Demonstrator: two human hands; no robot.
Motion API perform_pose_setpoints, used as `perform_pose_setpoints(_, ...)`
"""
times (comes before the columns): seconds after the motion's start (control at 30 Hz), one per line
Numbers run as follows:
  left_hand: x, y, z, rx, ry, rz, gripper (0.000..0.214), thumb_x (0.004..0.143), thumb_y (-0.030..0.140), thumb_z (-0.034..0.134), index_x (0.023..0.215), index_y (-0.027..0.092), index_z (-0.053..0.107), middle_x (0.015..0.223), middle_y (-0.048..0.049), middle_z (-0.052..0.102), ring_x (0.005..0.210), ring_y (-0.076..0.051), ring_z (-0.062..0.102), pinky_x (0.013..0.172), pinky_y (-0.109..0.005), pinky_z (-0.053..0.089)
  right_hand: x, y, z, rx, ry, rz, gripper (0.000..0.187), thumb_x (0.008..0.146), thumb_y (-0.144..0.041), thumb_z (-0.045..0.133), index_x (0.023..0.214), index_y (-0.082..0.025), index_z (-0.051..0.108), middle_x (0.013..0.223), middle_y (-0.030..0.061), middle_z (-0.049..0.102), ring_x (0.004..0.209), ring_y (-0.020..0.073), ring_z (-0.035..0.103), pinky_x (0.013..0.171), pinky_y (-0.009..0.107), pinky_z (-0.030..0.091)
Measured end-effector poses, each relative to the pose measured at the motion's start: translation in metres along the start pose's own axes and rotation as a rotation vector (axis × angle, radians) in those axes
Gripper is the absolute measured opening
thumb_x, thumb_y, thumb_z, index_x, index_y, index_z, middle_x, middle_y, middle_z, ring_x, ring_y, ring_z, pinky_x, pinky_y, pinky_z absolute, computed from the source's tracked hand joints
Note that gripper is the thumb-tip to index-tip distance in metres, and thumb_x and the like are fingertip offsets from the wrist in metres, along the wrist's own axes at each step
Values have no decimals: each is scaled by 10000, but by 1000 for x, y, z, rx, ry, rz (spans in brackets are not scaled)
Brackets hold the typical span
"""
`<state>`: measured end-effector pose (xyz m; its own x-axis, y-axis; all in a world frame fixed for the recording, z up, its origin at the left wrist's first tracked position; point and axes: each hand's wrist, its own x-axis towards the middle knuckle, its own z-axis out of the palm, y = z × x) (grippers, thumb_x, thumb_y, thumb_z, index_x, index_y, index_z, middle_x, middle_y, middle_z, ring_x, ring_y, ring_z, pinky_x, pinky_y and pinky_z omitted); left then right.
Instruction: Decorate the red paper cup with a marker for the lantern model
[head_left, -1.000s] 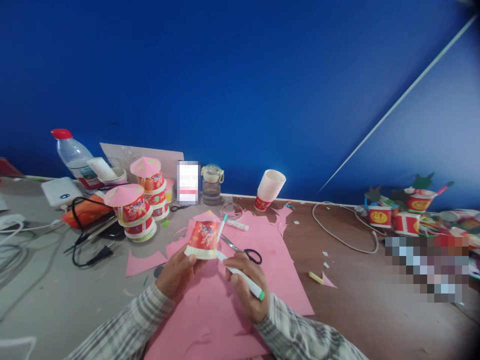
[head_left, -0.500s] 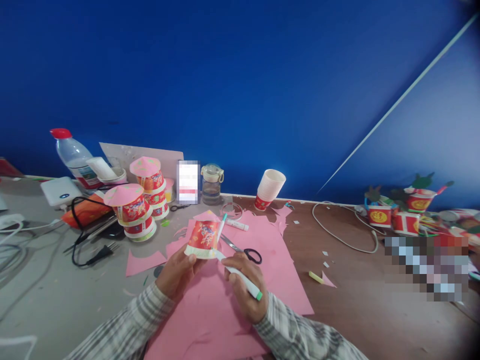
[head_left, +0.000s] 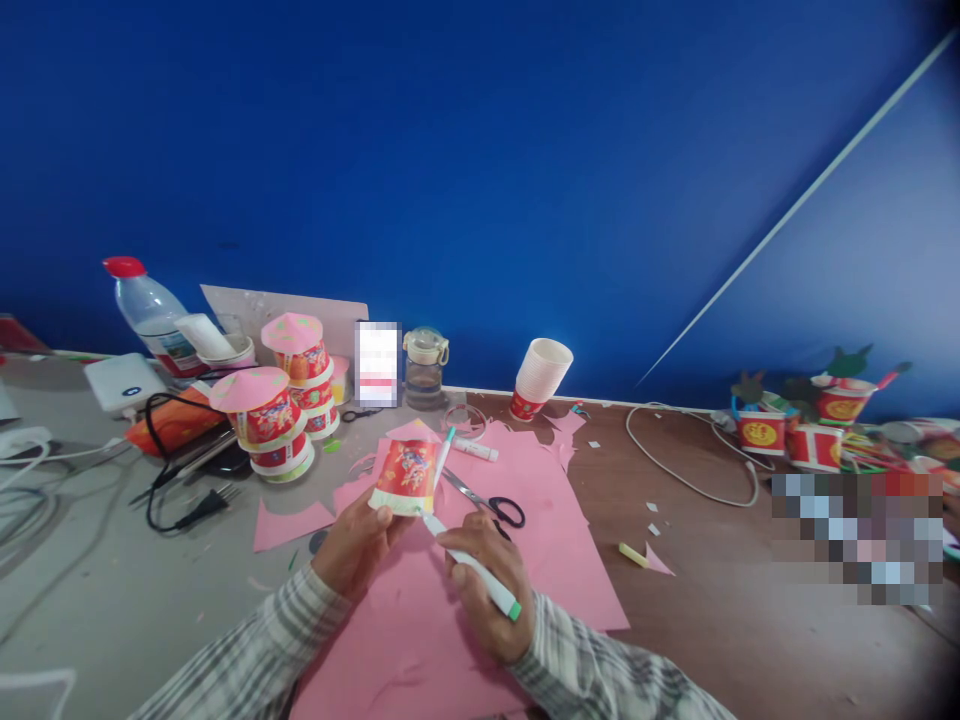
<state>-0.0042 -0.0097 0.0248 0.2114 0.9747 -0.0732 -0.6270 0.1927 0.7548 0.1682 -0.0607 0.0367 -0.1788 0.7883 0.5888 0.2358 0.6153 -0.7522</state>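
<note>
A red printed paper cup [head_left: 409, 468] with a pale band along its lower edge is gripped by my left hand [head_left: 358, 545]. My right hand [head_left: 491, 585] is closed around a white marker [head_left: 480, 583] with a green end; its tip meets the cup's pale band, where a small green mark shows. Beneath both hands lies a large sheet of pink paper [head_left: 420, 620]. Scissors [head_left: 504, 512] with black handles rest on it just beyond my right hand, and a white glue stick [head_left: 475, 449] lies behind them.
Stacked cup models [head_left: 262, 425] with pink cone roofs stand at left. Behind are a lidded glass jar [head_left: 425, 370] and a leaning stack of paper cups [head_left: 541, 375]. A black plug [head_left: 199, 508], a white cable [head_left: 660, 470] and paper scraps lie on the table [head_left: 697, 620].
My right hand has shifted slightly left and down, bringing the marker tip leftward along the cup's pale band. The left hand and cup hold nearly still.
</note>
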Motion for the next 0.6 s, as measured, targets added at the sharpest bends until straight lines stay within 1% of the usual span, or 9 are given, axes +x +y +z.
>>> perform_pose_setpoints(0.2,1,-1,0,-17,-3,-9,461,524,247,664,967,154,580,986,-169,639,976,-364,477,849,-512,339,2,0,-1,-4,52,7,250,786,-159,496,993,-195,634,635,25,628,597,201,560,632,341,469)
perform_pose_setpoints(0.4,1,-1,1,-20,-12,20,433,536,230,654,956,149,587,953,-165,654,964,-368,486,843,-535,333,3,4,0,-57,79,28,241,793,-165,508,989,-205,641,673,24,652,646,203,594,683,338,475)
perform_pose_setpoints(0.6,1,0,1,-23,0,22,423,536,234,655,944,142,592,922,-163,661,932,-359,509,831,-525,349,3,3,0,-50,63,18,237,791,-162,501,978,-195,643,666,27,649,638,200,576,672,338,469)
